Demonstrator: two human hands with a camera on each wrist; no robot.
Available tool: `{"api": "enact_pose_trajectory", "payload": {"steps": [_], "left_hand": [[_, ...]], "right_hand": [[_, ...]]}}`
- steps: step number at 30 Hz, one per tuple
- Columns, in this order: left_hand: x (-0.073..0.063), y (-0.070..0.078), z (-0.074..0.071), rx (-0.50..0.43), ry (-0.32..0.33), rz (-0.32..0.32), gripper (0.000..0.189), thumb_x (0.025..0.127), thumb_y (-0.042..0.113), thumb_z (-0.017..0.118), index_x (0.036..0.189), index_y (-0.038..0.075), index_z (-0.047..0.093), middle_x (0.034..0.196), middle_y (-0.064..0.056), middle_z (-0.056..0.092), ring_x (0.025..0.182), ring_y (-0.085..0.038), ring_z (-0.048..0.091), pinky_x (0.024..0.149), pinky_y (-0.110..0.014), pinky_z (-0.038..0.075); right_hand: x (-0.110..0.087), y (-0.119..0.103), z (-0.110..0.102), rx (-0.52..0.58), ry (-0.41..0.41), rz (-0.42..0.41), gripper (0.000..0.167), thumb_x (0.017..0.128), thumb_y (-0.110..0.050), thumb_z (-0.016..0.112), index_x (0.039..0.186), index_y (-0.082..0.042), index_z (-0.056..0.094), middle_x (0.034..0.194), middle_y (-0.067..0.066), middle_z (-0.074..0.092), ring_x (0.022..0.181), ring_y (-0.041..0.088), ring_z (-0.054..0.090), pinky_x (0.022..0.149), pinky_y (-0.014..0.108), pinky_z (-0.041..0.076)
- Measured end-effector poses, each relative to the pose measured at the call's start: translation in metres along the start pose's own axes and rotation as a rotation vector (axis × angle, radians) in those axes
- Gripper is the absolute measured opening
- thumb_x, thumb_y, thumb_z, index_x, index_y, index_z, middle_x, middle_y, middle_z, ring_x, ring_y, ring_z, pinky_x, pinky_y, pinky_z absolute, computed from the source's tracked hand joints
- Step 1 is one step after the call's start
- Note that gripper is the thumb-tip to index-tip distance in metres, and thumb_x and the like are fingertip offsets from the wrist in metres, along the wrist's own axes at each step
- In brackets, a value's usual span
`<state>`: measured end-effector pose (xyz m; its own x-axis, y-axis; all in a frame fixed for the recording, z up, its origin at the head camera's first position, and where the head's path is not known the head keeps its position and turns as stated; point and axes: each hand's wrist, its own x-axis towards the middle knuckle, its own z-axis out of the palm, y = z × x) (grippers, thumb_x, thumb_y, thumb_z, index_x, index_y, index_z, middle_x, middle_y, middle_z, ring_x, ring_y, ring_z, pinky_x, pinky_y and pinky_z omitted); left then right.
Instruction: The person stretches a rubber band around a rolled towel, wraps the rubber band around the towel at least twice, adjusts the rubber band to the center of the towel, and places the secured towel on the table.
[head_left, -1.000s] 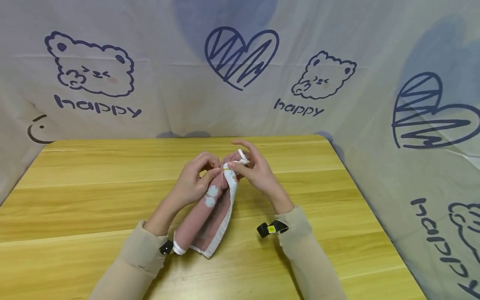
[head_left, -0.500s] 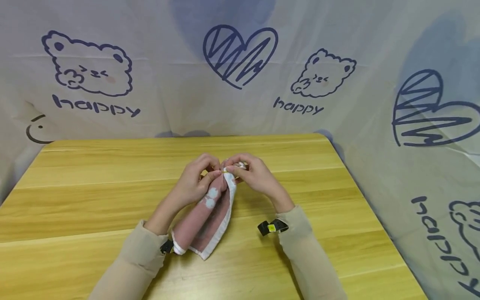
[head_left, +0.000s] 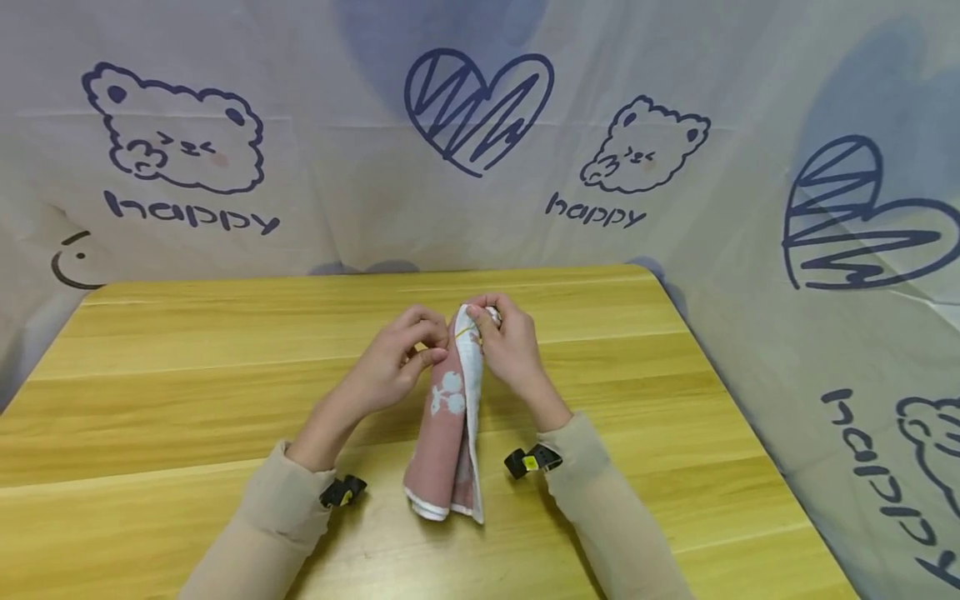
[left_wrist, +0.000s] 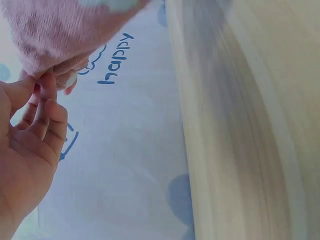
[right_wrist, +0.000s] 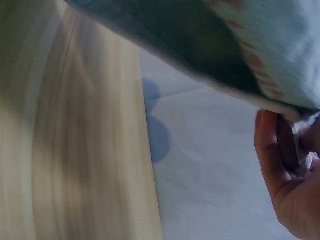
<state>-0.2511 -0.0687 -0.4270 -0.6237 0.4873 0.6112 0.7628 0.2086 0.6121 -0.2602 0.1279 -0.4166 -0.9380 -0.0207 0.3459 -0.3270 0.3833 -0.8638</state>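
A pink towel (head_left: pixel 438 450) with white edges and pale cherry-like prints hangs gathered between both hands over the middle of the table. Around its upper end runs a thin yellow band (head_left: pixel 465 331). My left hand (head_left: pixel 393 358) pinches the towel's left side just below that band. On the other side, my right hand (head_left: pixel 512 342) grips the gathered top, thumb on the white edge. In the left wrist view the thumb and index finger of my left hand (left_wrist: pixel 32 140) meet at the cloth. The towel (right_wrist: pixel 285 50) covers part of the right fingers' grip in the right wrist view.
A wood-grain table (head_left: pixel 187 400) lies under the hands. White curtain-like fabric (head_left: pixel 337 192) printed with bears, hearts and "happy" stands behind it and along the right side. Black straps with small devices sit at the left cuff (head_left: pixel 300 492) and right cuff (head_left: pixel 588 446).
The towel's lower end has swung right, so it hangs more upright. My right hand has shifted its grip up and turned the gathered top; the left thumb has slid slightly down.
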Motion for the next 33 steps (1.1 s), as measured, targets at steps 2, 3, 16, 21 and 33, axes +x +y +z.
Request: {"api": "enact_pose_trajectory", "payload": {"steps": [2, 3, 16, 21, 33], "left_hand": [[0.001, 0.001, 0.001, -0.003, -0.007, 0.008, 0.011, 0.094, -0.007, 0.068, 0.095, 0.003, 0.065, 0.11, -0.012, 0.06, 0.098, -0.026, 0.063, 0.081, -0.036, 0.058], [0.001, 0.001, 0.001, -0.005, -0.009, 0.003, 0.011, 0.094, -0.008, 0.068, 0.095, 0.003, 0.065, 0.109, -0.012, 0.06, 0.098, -0.026, 0.063, 0.081, -0.037, 0.058], [0.0, 0.001, -0.001, 0.02, 0.077, -0.141, 0.01, 0.099, -0.005, 0.064, 0.095, 0.004, 0.061, 0.097, -0.011, 0.059, 0.086, -0.02, 0.056, 0.065, -0.027, 0.049], [0.0, 0.0, -0.001, 0.019, 0.066, -0.138, 0.01, 0.098, -0.005, 0.065, 0.095, 0.004, 0.062, 0.096, -0.01, 0.059, 0.084, -0.019, 0.055, 0.064, -0.027, 0.049], [0.001, 0.0, 0.004, 0.032, -0.047, 0.029, 0.015, 0.094, -0.011, 0.066, 0.101, 0.002, 0.067, 0.107, -0.01, 0.06, 0.097, -0.024, 0.061, 0.082, -0.036, 0.055]], "right_hand": [[0.0, 0.001, 0.001, 0.019, 0.027, -0.003, 0.019, 0.104, -0.016, 0.064, 0.107, 0.002, 0.067, 0.097, 0.017, 0.071, 0.071, 0.013, 0.058, 0.061, 0.022, 0.048], [0.001, 0.003, 0.001, 0.046, 0.021, 0.0, 0.019, 0.104, -0.016, 0.065, 0.107, 0.003, 0.067, 0.099, 0.018, 0.071, 0.072, 0.012, 0.058, 0.061, 0.022, 0.049], [0.005, 0.013, -0.012, 0.45, -0.293, 0.013, 0.036, 0.101, -0.004, 0.065, 0.135, 0.004, 0.057, 0.113, 0.011, 0.065, 0.07, 0.015, 0.062, 0.058, 0.027, 0.055], [0.004, 0.012, -0.013, 0.365, -0.299, -0.02, 0.021, 0.102, -0.006, 0.066, 0.121, 0.004, 0.067, 0.103, 0.014, 0.067, 0.066, 0.015, 0.063, 0.059, 0.028, 0.057], [0.007, 0.016, -0.008, 0.237, -0.085, 0.037, 0.02, 0.099, -0.011, 0.071, 0.112, 0.004, 0.072, 0.087, 0.005, 0.069, 0.062, 0.008, 0.056, 0.058, 0.024, 0.049]]}}
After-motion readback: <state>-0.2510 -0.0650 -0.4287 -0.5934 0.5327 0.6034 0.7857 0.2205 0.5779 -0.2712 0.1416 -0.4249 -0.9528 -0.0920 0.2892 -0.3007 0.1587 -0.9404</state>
